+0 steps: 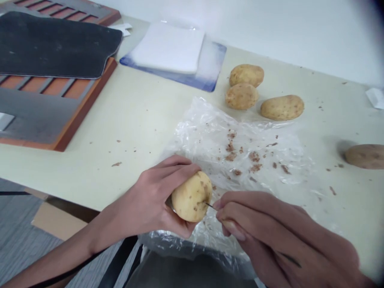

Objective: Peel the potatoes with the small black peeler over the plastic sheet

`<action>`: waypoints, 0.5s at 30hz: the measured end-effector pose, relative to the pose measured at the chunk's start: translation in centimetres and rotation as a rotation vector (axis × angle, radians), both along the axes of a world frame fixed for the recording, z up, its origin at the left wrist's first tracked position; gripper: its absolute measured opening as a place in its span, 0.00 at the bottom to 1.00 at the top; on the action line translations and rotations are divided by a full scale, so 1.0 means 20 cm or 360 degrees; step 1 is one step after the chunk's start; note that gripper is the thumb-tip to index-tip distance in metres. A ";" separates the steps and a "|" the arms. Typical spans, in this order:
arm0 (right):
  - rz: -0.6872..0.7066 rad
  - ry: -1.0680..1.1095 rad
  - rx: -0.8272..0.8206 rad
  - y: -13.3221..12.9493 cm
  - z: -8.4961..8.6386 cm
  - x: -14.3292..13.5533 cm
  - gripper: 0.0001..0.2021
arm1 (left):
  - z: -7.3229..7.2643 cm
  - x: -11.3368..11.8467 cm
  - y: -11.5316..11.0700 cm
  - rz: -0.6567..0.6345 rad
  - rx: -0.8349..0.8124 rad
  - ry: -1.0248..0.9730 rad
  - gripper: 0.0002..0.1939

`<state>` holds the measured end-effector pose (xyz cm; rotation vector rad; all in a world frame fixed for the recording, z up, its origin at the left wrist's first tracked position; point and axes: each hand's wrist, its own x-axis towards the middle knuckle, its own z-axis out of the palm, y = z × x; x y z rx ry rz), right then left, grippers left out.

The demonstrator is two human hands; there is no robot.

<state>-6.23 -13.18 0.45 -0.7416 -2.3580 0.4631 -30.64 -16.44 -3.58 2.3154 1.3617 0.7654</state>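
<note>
My left hand (163,192) is wrapped round a peeled-looking, pale yellow potato (192,197) with brown spots, held above the table's near edge. My right hand (270,228) pinches a thin, dark pointed tool (210,206). Its tip touches the potato's facing side at a dark spot. Most of this tool is hidden by my fingers, so its kind is unclear. Beneath both hands lies a crumpled clear plastic sheet (207,128), strewn with brown peel scraps (255,157).
Beyond the plastic sit three potatoes (282,107), with a browner potato (366,156) at the right edge. White sheets (172,47) rest on a blue-edged board (211,82). At left, a black mat (57,44) covers part of a wooden-edged tray (87,106). A cardboard box (58,220) is below the table.
</note>
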 end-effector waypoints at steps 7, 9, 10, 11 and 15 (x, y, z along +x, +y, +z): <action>-0.0131 0.0134 -0.0076 -0.04 0.01 -0.04 0.06 | 0.01 0.00 -0.03 0.0075 -0.0052 0.0025 0.43; -0.0140 0.0158 -0.0109 -0.05 0.00 -0.05 0.07 | 0.01 -0.01 -0.03 0.0073 -0.0029 0.0032 0.44; -0.0168 0.0174 -0.0134 -0.05 -0.01 -0.06 0.07 | 0.00 -0.01 -0.03 0.0073 -0.0002 0.0033 0.44; -0.0206 0.0191 -0.0168 -0.05 -0.02 -0.06 0.07 | 0.00 0.00 -0.02 0.0074 0.0027 0.0034 0.43; -0.0230 0.0146 -0.0169 -0.03 -0.05 -0.03 0.05 | 0.00 0.00 -0.02 0.0093 0.0053 0.0021 0.40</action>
